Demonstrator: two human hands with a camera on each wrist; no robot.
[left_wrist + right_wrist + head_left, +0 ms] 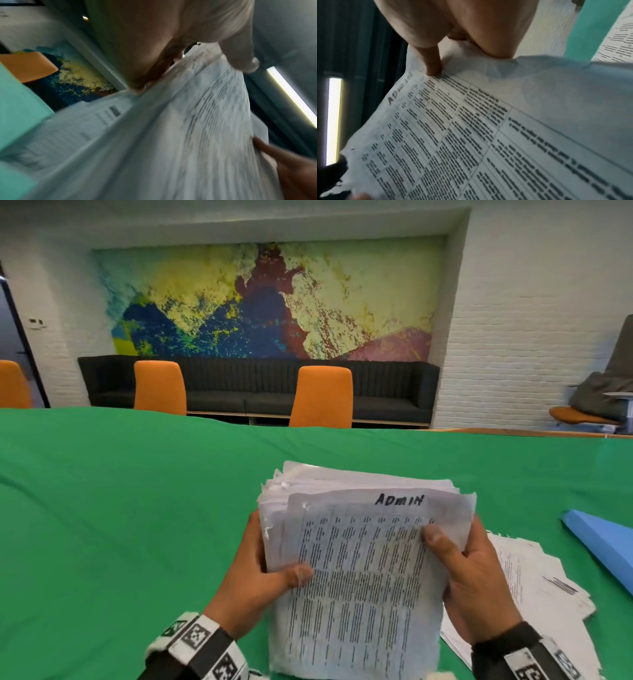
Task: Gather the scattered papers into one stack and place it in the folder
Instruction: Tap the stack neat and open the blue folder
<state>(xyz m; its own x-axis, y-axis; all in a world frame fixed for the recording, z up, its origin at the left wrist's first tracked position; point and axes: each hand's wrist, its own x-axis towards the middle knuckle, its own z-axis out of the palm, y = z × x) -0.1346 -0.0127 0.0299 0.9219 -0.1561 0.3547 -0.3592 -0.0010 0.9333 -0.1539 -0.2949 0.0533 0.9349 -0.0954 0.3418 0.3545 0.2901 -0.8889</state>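
Observation:
A thick stack of printed papers [359, 570], its top sheet marked "ADMIN", is held upright above the green table. My left hand [270, 570] grips its left edge, thumb on the front sheet. My right hand [462, 563] grips the right edge, thumb pressed on the print. The left wrist view shows the stack [188, 135] blurred, with the thumb on its edge. In the right wrist view the top sheet [471, 135] fills the frame. More loose papers [541, 587] lie on the table under my right hand. A blue folder [603, 542] lies at the right edge.
The green table [120, 508] stretches wide to the left and far side. Orange chairs [322, 397] stand behind its far edge, with a dark sofa [239, 385] against the wall. A grey bag on a chair [603, 395] is at the far right.

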